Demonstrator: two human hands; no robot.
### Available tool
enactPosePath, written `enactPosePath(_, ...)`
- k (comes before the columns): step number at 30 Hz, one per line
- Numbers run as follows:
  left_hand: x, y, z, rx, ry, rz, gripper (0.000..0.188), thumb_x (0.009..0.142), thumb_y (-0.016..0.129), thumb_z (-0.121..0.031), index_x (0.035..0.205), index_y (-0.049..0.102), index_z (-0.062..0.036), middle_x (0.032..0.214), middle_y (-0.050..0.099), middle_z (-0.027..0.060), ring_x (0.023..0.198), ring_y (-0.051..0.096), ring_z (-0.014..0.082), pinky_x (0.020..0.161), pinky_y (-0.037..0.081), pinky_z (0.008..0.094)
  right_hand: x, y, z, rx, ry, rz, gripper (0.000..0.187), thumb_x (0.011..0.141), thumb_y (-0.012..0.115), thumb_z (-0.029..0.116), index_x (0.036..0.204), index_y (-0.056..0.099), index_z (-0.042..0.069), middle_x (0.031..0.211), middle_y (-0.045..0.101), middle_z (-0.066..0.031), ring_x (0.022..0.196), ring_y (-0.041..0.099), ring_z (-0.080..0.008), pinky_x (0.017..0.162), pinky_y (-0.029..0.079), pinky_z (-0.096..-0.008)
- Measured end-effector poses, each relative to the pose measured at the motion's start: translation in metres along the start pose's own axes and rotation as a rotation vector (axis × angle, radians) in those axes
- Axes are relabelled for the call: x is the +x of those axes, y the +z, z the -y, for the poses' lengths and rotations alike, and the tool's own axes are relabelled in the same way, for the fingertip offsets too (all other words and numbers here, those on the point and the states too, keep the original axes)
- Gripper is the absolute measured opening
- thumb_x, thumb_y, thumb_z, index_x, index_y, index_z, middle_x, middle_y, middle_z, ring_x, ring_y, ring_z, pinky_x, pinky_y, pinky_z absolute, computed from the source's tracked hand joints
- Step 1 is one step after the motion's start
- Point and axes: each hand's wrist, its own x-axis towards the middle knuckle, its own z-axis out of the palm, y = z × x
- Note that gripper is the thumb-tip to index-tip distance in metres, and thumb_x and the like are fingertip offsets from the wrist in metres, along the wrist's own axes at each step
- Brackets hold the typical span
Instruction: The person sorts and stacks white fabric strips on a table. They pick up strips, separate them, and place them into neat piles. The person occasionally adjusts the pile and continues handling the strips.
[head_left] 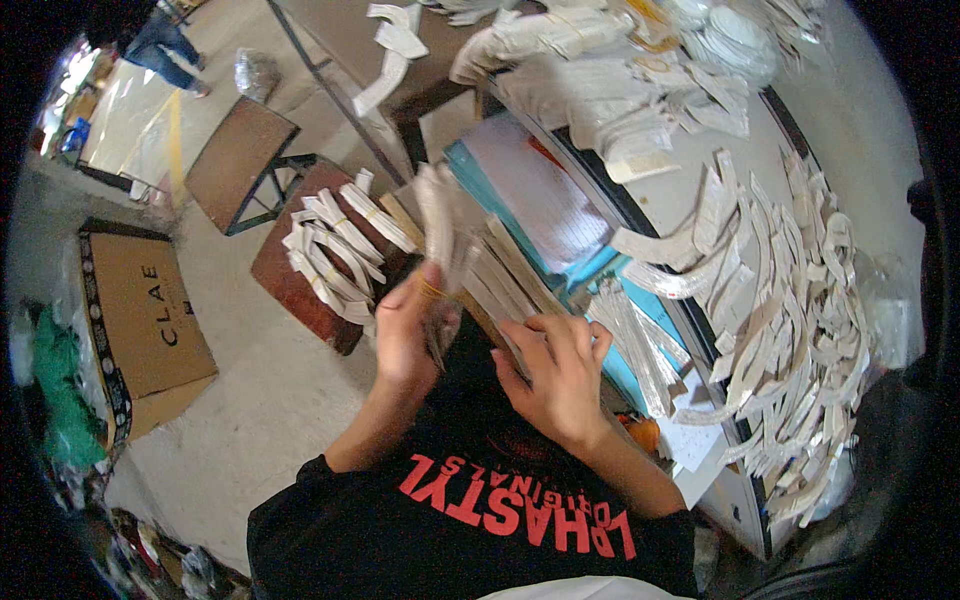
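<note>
In my left hand (405, 325) is a bundle of curved white strips (438, 215), stood up and blurred by motion. A thin orange rubber band (432, 290) shows by the fingers; whether it goes all round the strips I cannot tell. My right hand (560, 375) is palm down with its fingers apart, over the lower end of some long pale strips (505, 270) in front of me. Whether its fingertips touch those strips is hard to see. To the left, several banded bundles of white strips (345, 240) lie on a reddish-brown stool (275, 265).
A table (745, 490) on the right carries a large loose heap of curved strips (800, 320), with more piled at its far end. Under its edge lie blue folders (635, 345) and thin strips. An open cardboard box (150, 310) and a brown chair (240, 150) are at left.
</note>
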Motion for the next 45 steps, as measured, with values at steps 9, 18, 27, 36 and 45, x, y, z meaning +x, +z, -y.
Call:
enactPosePath(9,-0.035,0.029,-0.001,0.031,0.140,0.125,0.025,0.109,0.066,-0.015,0.113,0.078,0.0059,0.113,0.064,0.0036,0.102,0.057,0.0092,0.089,0.046,0.0234,0.044,-0.014,0.012,-0.040,-0.272,-0.258,0.020,0.088,0.081,0.023,0.106,0.072,0.018,0.102,0.063,0.0037,0.096,0.060,-0.0212,0.093,0.038,-0.0480)
enactPosePath(18,-0.031,0.019,-0.006,-0.056,0.147,0.219,0.026,0.114,0.055,-0.019,0.128,0.066,0.0009,0.111,0.068,0.0022,0.099,0.063,0.0078,0.086,0.052,0.0256,0.061,-0.036,0.017,0.236,-0.431,-0.135,0.017,0.089,0.075,0.012,0.101,0.062,0.009,0.102,0.064,-0.0057,0.100,0.062,-0.0298,0.089,0.046,-0.0464)
enactPosePath(27,-0.026,0.014,0.008,-0.220,-0.072,0.393,0.043,0.113,0.051,-0.018,0.151,0.040,-0.0019,0.131,0.063,0.0132,0.108,0.068,0.0197,0.097,0.056,0.0349,0.049,-0.039,-0.005,0.580,-0.390,-0.005,0.020,0.090,0.070,0.000,0.104,0.057,0.003,0.101,0.061,-0.0178,0.097,0.061,-0.0403,0.087,0.050,-0.0490)
enactPosePath(36,-0.027,0.029,-0.010,-0.274,-0.288,0.447,0.039,0.113,0.055,-0.031,0.141,0.060,-0.0041,0.109,0.070,0.0049,0.087,0.070,0.0133,0.076,0.061,0.0274,0.034,-0.053,-0.010,0.505,-0.364,-0.017,0.022,0.089,0.072,0.004,0.105,0.057,0.003,0.095,0.061,-0.0171,0.091,0.062,-0.0379,0.084,0.050,-0.0476)
enactPosePath(45,-0.002,-0.002,-0.019,-0.511,-0.197,0.648,0.031,0.110,0.058,-0.022,0.137,0.060,-0.0060,0.099,0.067,0.0088,0.094,0.066,0.0228,0.082,0.055,0.0345,-0.004,-0.077,-0.044,1.834,0.372,0.077,0.061,0.092,0.077,0.026,0.141,0.045,0.011,0.099,0.062,-0.0068,0.070,0.058,-0.0189,0.068,0.050,-0.0327)
